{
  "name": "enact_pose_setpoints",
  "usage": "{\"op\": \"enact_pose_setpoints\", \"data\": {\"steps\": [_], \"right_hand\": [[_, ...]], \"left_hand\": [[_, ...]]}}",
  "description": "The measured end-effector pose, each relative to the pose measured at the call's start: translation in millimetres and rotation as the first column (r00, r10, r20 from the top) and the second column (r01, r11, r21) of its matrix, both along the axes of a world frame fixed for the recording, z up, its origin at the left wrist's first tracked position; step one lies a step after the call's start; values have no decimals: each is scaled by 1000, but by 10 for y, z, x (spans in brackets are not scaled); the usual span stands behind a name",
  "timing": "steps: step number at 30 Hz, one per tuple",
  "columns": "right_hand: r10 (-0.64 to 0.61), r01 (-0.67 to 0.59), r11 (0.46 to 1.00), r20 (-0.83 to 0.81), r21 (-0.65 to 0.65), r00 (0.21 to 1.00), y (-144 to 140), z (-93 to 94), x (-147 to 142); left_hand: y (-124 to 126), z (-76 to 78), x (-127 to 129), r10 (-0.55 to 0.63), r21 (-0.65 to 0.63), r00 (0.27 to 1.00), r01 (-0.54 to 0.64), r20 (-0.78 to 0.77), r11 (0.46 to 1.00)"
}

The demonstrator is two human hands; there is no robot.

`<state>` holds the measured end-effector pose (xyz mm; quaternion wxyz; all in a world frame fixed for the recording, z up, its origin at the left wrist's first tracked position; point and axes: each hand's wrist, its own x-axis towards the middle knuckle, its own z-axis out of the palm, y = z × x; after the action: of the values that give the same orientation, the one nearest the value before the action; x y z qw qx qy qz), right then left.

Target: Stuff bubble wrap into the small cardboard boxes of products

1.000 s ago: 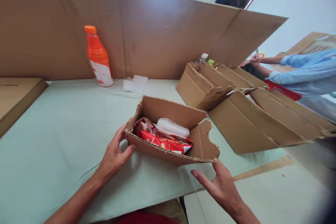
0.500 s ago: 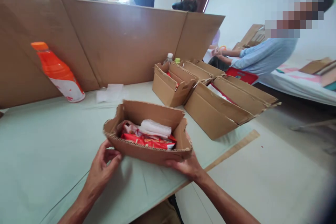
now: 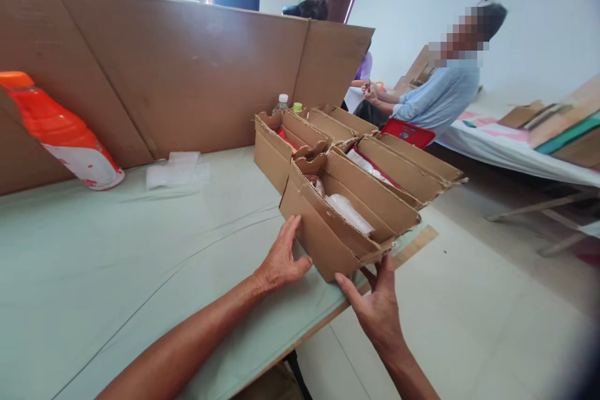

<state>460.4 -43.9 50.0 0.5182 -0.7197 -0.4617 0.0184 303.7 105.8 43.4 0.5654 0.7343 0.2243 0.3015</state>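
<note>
An open-topped cardboard box (image 3: 323, 231) stands at the table's right edge, pressed up against other boxes. Inside lies a white, plastic-wrapped roll (image 3: 349, 212), with a reddish packet (image 3: 316, 184) at the far end. My left hand (image 3: 284, 256) lies along the box's left side, fingers against the cardboard and thumb near its lower edge. At the near end, my right hand (image 3: 377, 306) has its thumb by the bottom corner and its fingers up against the end wall, partly hidden. Between them the two hands hold the box.
Several similar boxes (image 3: 398, 169) stand behind and beside it. Two bottles (image 3: 282, 102) poke up behind them. On the left are an orange bottle (image 3: 70, 137) and clear plastic sheets (image 3: 178, 170). A cardboard partition (image 3: 197, 69) spans the back. A person in a blue shirt (image 3: 440, 97) sits beyond.
Both hands have carried the cardboard box to the right and turned it, from the middle of the table to beside the other boxes. The view has shifted to the right.
</note>
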Motion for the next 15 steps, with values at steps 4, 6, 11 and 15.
{"op": "enact_pose_setpoints", "data": {"steps": [4,6,11,15], "right_hand": [[36,-36,999,-18,16,999,139,-20,-6],[45,-45,999,-8,11,999,179,-62,9],[53,-50,997,50,-65,997,104,-269,41],[87,-41,988,313,-152,946,-44,-445,-6]], "left_hand": [[118,-45,106,38,64,999,-36,-33,997],[166,-73,181,56,93,997,-51,-60,994],[215,-144,189,37,152,993,-20,-113,988],[20,-153,-190,-57,240,982,99,-178,966]]}}
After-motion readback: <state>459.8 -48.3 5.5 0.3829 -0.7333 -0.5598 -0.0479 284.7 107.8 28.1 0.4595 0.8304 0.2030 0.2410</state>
